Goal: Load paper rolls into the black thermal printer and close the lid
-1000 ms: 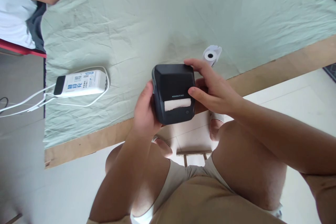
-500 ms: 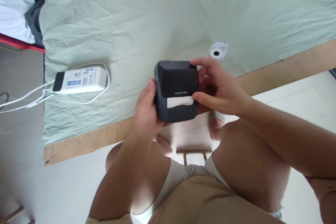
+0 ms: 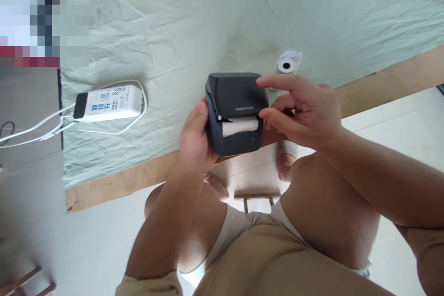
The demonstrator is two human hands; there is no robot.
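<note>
A dark label printer (image 3: 237, 97) is in front of me at the table's near edge, its lid slightly raised along the front. A strip of white paper (image 3: 240, 127) sticks out of the slot below the lid. My left hand (image 3: 198, 134) is closed round the printer's left side, thumb along its edge. At the lid's right side is my right hand (image 3: 301, 108), index fingertip near the upper corner and thumb at the lower corner; its other fingers are curled and partly hidden. Just beyond that hand stands a white paper roll (image 3: 287, 64) with a black core.
On the left of the pale green tablecloth (image 3: 173, 18) lies a white power strip (image 3: 113, 103) with white cables (image 3: 38, 125) trailing left. A bare wooden edge (image 3: 118, 188) runs along the table's near side. A blurred-out patch covers part of another person at upper left.
The printer's lid has lifted, leaving a gap above the paper strip. My right hand has turned slightly, its thumb moving up with the lid's edge. My left hand keeps its hold.
</note>
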